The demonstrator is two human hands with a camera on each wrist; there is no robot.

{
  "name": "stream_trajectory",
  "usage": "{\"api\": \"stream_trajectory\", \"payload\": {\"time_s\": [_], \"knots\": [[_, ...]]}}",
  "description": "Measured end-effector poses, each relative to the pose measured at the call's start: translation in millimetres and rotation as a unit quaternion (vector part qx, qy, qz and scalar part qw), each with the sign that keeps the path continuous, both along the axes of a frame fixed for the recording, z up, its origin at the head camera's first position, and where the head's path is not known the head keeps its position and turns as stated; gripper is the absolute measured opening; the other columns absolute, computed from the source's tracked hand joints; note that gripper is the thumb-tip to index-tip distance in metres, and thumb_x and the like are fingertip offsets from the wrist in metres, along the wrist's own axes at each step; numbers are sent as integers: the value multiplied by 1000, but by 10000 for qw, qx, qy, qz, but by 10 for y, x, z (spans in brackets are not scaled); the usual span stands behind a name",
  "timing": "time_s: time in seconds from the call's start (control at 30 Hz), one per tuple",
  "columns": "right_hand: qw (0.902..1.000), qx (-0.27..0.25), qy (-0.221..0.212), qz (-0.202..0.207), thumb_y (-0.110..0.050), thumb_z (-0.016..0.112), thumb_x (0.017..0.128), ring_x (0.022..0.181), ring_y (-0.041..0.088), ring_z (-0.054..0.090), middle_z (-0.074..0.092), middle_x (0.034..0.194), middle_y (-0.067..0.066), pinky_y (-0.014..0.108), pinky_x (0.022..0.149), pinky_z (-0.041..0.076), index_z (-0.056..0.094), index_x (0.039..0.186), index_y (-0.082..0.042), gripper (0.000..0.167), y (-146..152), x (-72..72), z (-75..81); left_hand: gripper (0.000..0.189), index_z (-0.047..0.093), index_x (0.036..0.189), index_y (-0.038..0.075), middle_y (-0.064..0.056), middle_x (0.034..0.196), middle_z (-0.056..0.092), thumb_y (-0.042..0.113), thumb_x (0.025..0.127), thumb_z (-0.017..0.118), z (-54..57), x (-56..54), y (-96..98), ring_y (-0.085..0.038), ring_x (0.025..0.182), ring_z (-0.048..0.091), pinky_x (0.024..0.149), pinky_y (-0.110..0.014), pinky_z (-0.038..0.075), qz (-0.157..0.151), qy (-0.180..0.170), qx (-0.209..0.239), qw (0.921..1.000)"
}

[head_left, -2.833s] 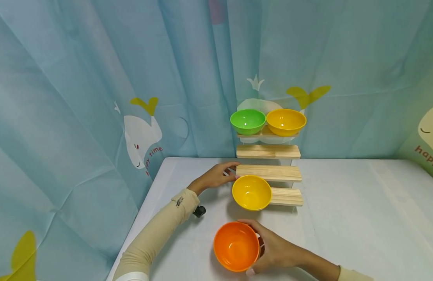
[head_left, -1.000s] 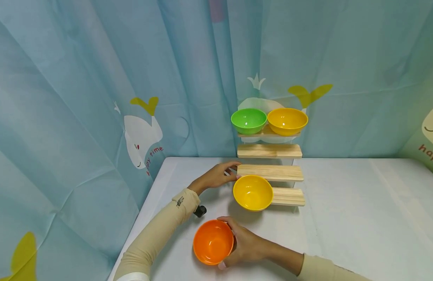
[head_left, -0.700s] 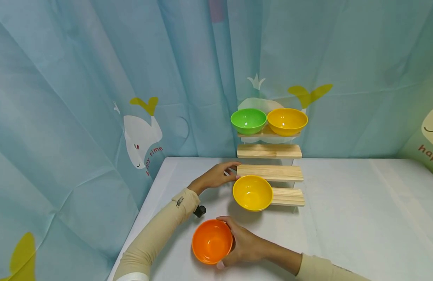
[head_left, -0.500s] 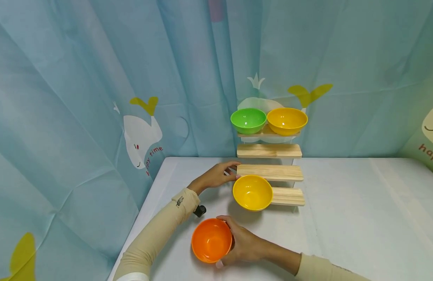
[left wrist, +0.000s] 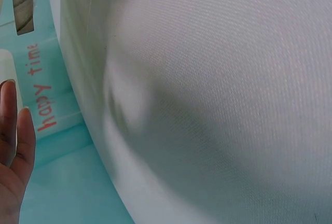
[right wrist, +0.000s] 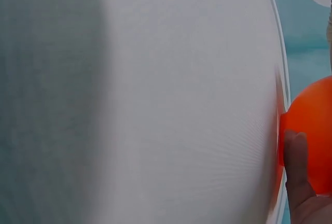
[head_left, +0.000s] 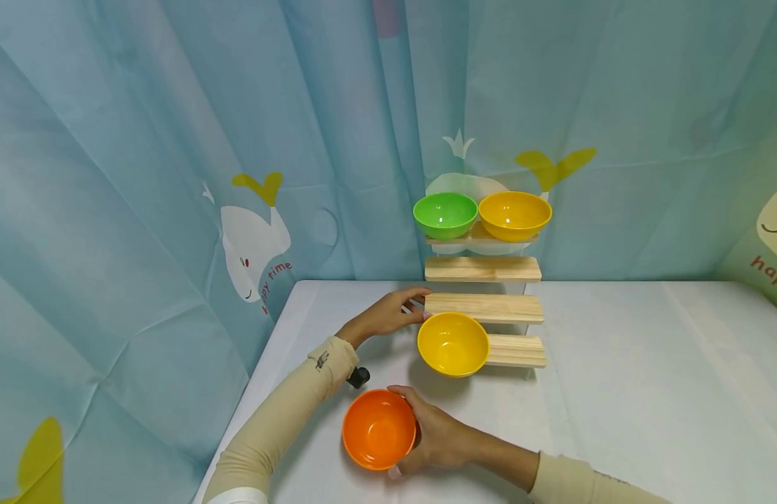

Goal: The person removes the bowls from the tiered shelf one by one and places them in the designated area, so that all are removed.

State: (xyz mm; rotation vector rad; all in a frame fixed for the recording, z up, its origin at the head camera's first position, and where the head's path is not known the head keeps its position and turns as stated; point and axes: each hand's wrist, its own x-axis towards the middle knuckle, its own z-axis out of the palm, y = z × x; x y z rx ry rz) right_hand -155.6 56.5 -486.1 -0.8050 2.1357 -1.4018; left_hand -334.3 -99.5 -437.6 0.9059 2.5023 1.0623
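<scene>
In the head view my right hand (head_left: 437, 435) grips an orange bowl (head_left: 379, 428) by its right side, thumb at the near edge and fingers at the far edge. The right wrist view shows the orange bowl (right wrist: 316, 130) tipped sideways in that view, fingers against its wall. My left hand (head_left: 386, 315) is beside the left end of a stepped wooden rack (head_left: 483, 308), its fingertips at a middle plank and thumb close to a yellow bowl's rim. That yellow bowl (head_left: 453, 344) sits on the left of the lowest plank. Two of the left hand's fingers (left wrist: 25, 143) look extended in the left wrist view.
On the top plank stand a green bowl (head_left: 445, 215) and a second yellow bowl (head_left: 514, 217), side by side. A small black object (head_left: 359, 378) shows by the left wrist. A pale blue curtain (head_left: 338, 140) hangs behind the white-covered table (head_left: 640, 392).
The right hand has carried the orange bowl leftward and slightly away from the near edge, then almost stopped over the last second. The left hand and the other bowls hold their places.
</scene>
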Motion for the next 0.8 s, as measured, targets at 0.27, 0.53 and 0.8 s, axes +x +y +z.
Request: {"api": "stream_trajectory", "payload": {"time_s": [0.27, 0.53, 0.8], "knots": [[10000, -34, 20, 53, -32, 93, 67, 128, 14, 51, 52, 144, 0, 32, 115, 35, 26, 154, -8, 112, 34, -7, 8, 55, 46, 151, 16, -10, 138, 59, 33, 101, 63, -29, -20, 4, -19, 113, 63, 93, -30, 55, -41, 72, 28, 10000], [9997, -128, -10, 201, -27, 92, 70, 128, 24, 54, 51, 143, 9, 34, 111, 40, 24, 155, -4, 111, 85, -47, 40, 55, 46, 151, 16, -10, 138, 59, 32, 101, 63, -21, -10, 3, -20, 114, 62, 90, -29, 55, -45, 44, 52, 10000], [9982, -403, -323, 301, -16, 88, 72, 92, 19, 66, 43, 148, 23, 24, 80, 56, 23, 156, -5, 107, 200, -56, 46, 55, 47, 151, 18, -10, 138, 59, 32, 101, 63, -16, 3, -7, -19, 114, 62, 92, -30, 55, 17, 50, 51, 10000]]}}
